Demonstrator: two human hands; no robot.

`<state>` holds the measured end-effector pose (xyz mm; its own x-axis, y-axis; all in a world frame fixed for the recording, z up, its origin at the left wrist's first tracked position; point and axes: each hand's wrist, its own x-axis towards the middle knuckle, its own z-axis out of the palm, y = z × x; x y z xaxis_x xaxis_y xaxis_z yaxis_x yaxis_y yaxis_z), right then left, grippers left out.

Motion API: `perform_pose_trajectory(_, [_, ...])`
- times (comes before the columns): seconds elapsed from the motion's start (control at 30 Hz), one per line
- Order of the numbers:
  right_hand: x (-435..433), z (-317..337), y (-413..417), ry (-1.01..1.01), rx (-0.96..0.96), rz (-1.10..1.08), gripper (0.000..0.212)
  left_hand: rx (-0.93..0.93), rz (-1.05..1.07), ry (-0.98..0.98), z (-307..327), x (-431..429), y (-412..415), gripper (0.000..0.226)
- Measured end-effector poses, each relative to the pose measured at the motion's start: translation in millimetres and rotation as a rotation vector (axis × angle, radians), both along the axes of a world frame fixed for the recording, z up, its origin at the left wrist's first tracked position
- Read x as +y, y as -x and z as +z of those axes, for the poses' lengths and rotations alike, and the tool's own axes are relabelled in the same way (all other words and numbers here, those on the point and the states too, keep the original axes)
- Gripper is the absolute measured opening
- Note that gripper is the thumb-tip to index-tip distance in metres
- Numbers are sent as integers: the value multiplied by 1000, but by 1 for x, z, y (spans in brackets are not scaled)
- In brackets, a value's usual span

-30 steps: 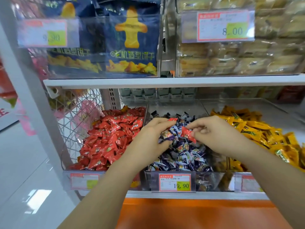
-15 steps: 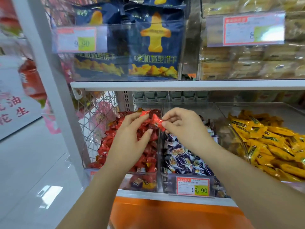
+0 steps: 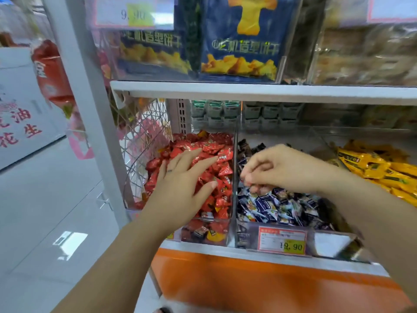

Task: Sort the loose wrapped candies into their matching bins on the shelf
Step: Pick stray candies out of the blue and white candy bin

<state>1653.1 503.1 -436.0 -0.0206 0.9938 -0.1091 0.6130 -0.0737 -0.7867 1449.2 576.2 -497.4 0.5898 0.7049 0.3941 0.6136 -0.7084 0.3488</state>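
Note:
Three clear bins stand side by side on the lower shelf. The left bin holds red wrapped candies (image 3: pixel 222 162), the middle bin blue and white candies (image 3: pixel 277 206), the right one yellow candies (image 3: pixel 379 168). My left hand (image 3: pixel 182 179) hovers flat over the red pile, fingers spread and straight, nothing in it. My right hand (image 3: pixel 279 168) hangs over the blue candies just right of the clear divider (image 3: pixel 234 177). Its fingers curl loosely downward, and I see no candy between them.
A price tag reading 19.90 (image 3: pixel 282 242) is clipped to the front of the middle bin. The white upper shelf (image 3: pixel 248 91) carries blue biscuit bags (image 3: pixel 241 41). A wire mesh panel (image 3: pixel 144 141) closes the left side. An orange base (image 3: pixel 248 281) runs below.
The red candy pinched between both hands over the red bin is gone from my fingers. My left hand opened over the red pile and my right hand moved back over the blue bin.

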Motion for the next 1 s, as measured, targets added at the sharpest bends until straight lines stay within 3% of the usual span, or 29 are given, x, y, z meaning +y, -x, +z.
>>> perform_pose_trajectory(0.17, [-12,-31,-9,107,-370,258,17,23,-97,-8,-5,-9,-14,49])
perform_pose_trajectory(0.4, [1,-51,-11,14,-504,315,8,6,-84,10,-8,-8,-22,48])
perform_pose_trajectory(0.57, [-9,-20,-17,-68,-384,188,9,-102,-30,-23,-2,-1,-8,45])
perform_pose_trajectory(0.8, [16,-5,15,-468,-38,-151,8,-305,81,-57,6,4,8,40])
perform_pose_trajectory(1.0, [29,-2,27,-371,-6,-125,12,-259,77,-36,1,5,10,38])
